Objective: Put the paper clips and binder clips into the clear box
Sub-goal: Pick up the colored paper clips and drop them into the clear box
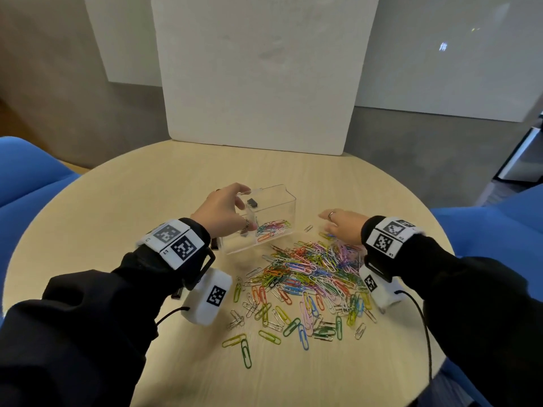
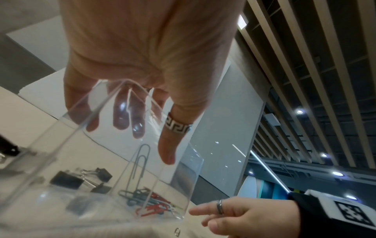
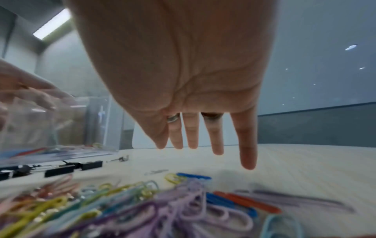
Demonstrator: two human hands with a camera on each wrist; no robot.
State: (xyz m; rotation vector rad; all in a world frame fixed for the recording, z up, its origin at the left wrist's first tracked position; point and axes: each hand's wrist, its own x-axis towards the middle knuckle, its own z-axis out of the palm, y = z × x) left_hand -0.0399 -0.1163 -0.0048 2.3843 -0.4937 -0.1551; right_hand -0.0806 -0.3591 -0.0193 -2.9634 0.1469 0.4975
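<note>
Right hand (image 1: pixel 340 223) hovers flat, fingers straight and spread, just above the far edge of the colourful paper clips (image 1: pixel 305 277) heaped on the round wooden table (image 1: pixel 147 201). Left hand (image 1: pixel 226 211) grips the clear box (image 1: pixel 273 212), tilted, a few clips inside. Beyond, a white board (image 1: pixel 258 71).

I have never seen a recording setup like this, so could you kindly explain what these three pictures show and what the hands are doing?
No machine here: a person wears one camera on the head and one on each wrist. The head picture looks down at a round table. The left hand grips a clear box, tipped up off the table, with some paper clips and a binder clip inside. The right hand hovers open, holding nothing, over a heap of coloured clips. The two wrist pictures look along each palm; the right one also shows black binder clips lying on the table.
</note>
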